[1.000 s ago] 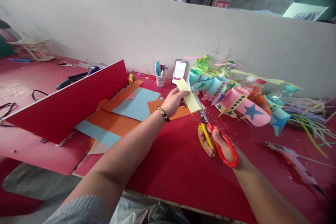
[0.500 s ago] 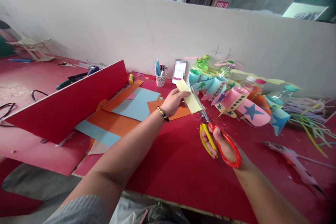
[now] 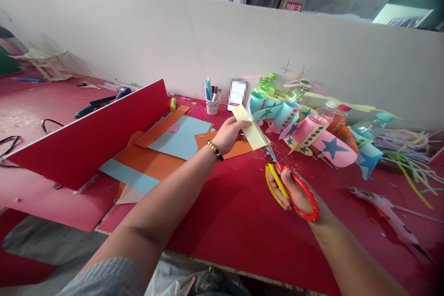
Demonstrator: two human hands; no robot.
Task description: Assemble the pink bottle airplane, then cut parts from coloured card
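Note:
Pinched between the thumb and fingers of my left hand [image 3: 229,135] is a pale yellow strip of paper [image 3: 255,134], held above the table. My right hand [image 3: 294,189] is closed round the handles of a pair of scissors [image 3: 305,201], one loop red and the other yellow. The scissor blades lie along the right edge of the yellow paper, nearly closed. Under and beside my left hand are sheets of orange paper [image 3: 149,159] and light blue paper [image 3: 182,138]. Some of my right fingers are hidden behind the handles.
A red upright board [image 3: 104,134] stands at left. Behind my hands are a patterned pen cup [image 3: 212,105] and a phone [image 3: 237,95]. Bottle planes covered in coloured paper [image 3: 312,134] crowd the back right. A pink glue gun [image 3: 385,210] lies at right, its cord trailing.
The scissor handles have come slightly closer together as the yellow loop shifted a little to the right. My left hand and the paper have hardly moved.

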